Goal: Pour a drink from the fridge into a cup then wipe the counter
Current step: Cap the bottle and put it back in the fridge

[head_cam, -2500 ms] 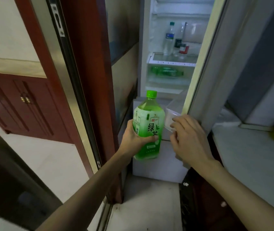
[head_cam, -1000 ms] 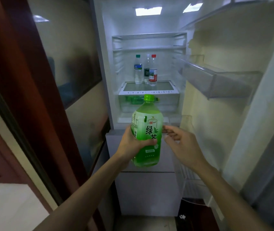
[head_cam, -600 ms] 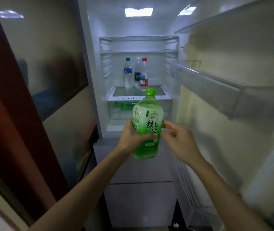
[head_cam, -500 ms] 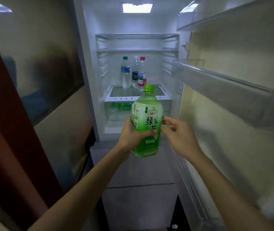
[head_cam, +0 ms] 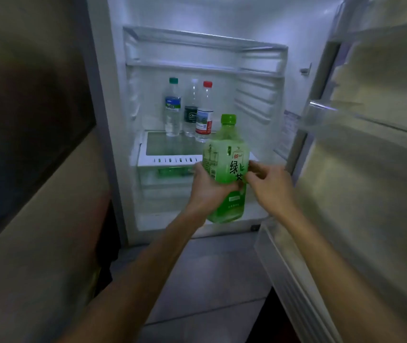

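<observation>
Nearest the camera, two bare forearms reach forward. The left hand is wrapped round the middle of the bottle, thumb across the label, and carries its weight. The right hand meets the bottle's right side, its curled fingers pinching at the label edge, so both hands are on the one bottle. It is upright, green and looks nearly full, its cap on, held in the air just in front of the open fridge, not resting on anything.

Behind it is a shelf with three smaller bottles standing close together at the back; something green lies in the drawer below. The door stands open to the right.

No cup or counter is in view. The step is probably the fetching of the drink, though a return to the fridge cannot be ruled out. If fetching, the next move calls for freeing the right hand to shut the door and keeping the heavy bottle upright on the way to the cup.
</observation>
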